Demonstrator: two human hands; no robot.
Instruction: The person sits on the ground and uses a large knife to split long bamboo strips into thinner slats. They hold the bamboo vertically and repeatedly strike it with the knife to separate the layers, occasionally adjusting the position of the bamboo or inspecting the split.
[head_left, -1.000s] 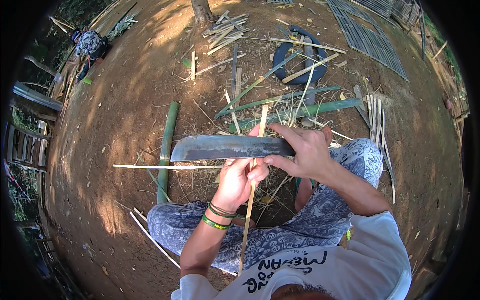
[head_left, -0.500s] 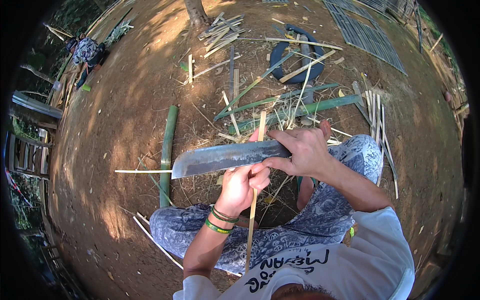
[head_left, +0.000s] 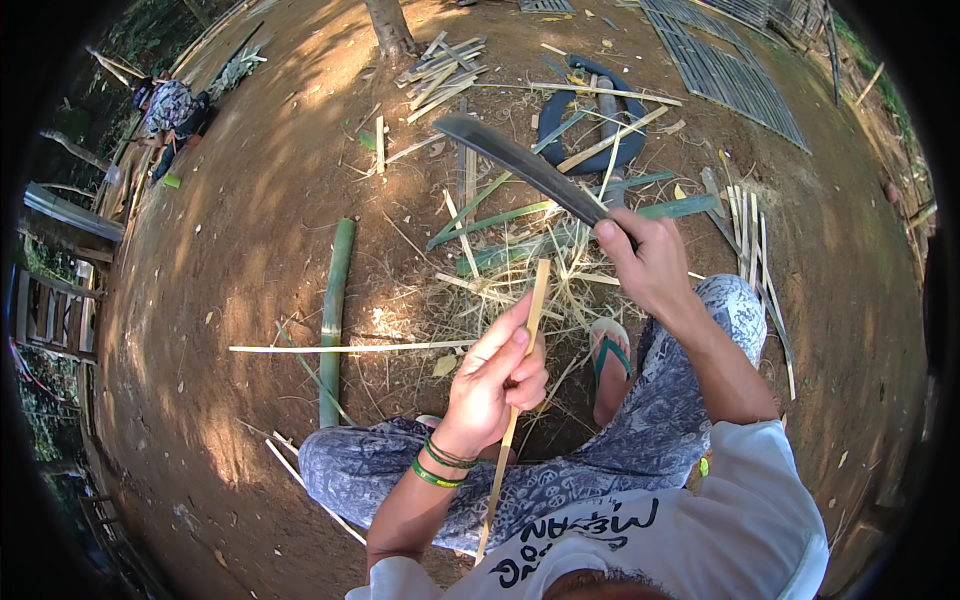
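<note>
My left hand (head_left: 500, 375) is closed around a thin pale bamboo strip (head_left: 497, 490), which runs from my lap up past my fingers. In my right hand (head_left: 650, 260) I grip a machete (head_left: 525, 165) by its handle, which my fingers mostly cover. The dark blade points up and to the left, raised beyond the strip's upper end and apart from it. Under the blade and my hands lie shavings (head_left: 500, 290) and split green bamboo (head_left: 600, 225).
A green bamboo pole (head_left: 338, 300) lies on the left, with a thin strip (head_left: 350, 349) across it. Farther off are a dark tyre-like ring (head_left: 640, 110), a pile of split pieces (head_left: 445, 75) and a tree trunk (head_left: 390, 28). Another person (head_left: 172, 110) crouches far left.
The machete has lifted off the bamboo strip and swung up and away, its blade now tilted. My right hand has moved from beside my left hand toward the upper right.
</note>
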